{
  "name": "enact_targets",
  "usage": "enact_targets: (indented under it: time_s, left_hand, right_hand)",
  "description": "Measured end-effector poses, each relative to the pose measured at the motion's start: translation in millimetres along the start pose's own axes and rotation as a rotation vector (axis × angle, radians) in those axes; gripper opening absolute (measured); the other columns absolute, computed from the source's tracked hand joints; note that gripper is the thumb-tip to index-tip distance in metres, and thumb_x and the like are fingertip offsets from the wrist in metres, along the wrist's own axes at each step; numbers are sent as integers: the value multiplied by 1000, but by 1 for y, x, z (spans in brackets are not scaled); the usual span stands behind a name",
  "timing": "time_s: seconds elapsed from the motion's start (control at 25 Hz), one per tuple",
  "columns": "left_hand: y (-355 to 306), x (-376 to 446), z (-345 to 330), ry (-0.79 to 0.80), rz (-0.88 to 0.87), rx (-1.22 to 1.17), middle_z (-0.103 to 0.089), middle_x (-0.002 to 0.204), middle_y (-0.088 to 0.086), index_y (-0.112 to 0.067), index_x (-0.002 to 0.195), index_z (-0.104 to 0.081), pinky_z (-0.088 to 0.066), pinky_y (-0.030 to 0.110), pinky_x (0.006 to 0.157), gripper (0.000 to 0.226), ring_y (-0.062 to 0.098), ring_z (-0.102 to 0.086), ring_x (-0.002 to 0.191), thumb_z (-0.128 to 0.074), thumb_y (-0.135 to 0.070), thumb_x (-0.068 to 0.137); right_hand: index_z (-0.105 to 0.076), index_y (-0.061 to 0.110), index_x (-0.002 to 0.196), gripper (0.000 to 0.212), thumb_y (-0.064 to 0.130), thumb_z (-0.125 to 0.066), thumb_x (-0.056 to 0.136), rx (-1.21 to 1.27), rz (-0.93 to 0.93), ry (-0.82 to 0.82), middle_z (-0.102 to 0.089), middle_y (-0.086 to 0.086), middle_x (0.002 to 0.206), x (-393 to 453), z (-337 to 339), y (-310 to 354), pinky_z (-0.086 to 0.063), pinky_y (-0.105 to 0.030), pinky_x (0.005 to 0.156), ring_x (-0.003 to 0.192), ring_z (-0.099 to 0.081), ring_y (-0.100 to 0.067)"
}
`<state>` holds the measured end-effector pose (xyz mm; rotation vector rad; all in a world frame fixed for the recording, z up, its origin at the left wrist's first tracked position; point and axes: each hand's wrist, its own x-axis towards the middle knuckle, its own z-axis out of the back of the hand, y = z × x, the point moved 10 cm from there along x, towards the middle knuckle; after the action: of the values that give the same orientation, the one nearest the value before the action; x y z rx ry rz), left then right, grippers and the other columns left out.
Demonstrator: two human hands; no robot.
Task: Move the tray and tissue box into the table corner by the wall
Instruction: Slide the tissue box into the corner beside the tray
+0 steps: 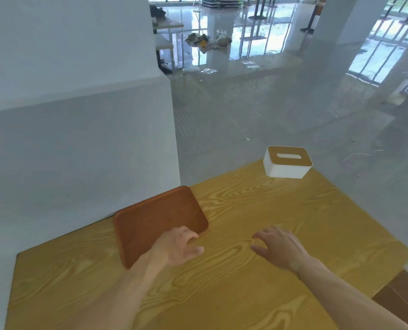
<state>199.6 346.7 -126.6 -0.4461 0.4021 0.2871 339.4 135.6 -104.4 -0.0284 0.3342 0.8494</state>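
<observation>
A brown wooden tray (155, 217) lies flat on the yellow wood-grain table (246, 210), its long side against the grey wall. My left hand (176, 246) rests at the tray's near right corner, fingers apart and touching its rim, gripping nothing. To its right, my right hand (279, 248) hovers just over the bare tabletop with its fingers spread. The tissue box (287, 161), white with a wooden lid and a slot on top, stands at the table's far right corner, well away from both hands.
The grey wall (79, 151) runs along the table's left side and ends at a corner near the table's far edge. Beyond the table is glossy grey floor. A brown bench or seat (400, 296) shows at the lower right.
</observation>
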Motion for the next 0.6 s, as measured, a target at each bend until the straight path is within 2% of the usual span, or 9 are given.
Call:
enact_targets:
  time_s: [0.24, 0.44, 0.6]
  left_hand:
    - [-158, 10, -25, 38, -110, 214, -34, 158, 5, -30, 147, -41, -29, 45, 114, 68, 26, -35, 142, -39, -70, 92]
    - [-266, 24, -68, 101, -132, 302, -27, 161, 5, -33, 149, -37, -27, 45, 117, 72, 26, -30, 146, -37, -74, 90]
    - [-327, 33, -94, 152, -171, 325, -30, 160, 2, -30, 148, -39, -29, 45, 116, 69, 23, -31, 145, -39, -70, 92]
  right_hand:
    - [-53, 34, 134, 45, 58, -40, 98, -45, -83, -48, -59, 10, 133, -115, 15, -118, -41, -37, 99, 125, -50, -16]
    - [-54, 31, 134, 46, 56, -41, 98, -59, -175, -36, -61, 4, 129, -218, 11, -213, -40, -40, 98, 122, -52, -21]
    - [-58, 28, 131, 47, 55, -41, 97, -83, -211, -39, -63, 2, 128, -268, 2, -260, -41, -43, 100, 122, -53, -23]
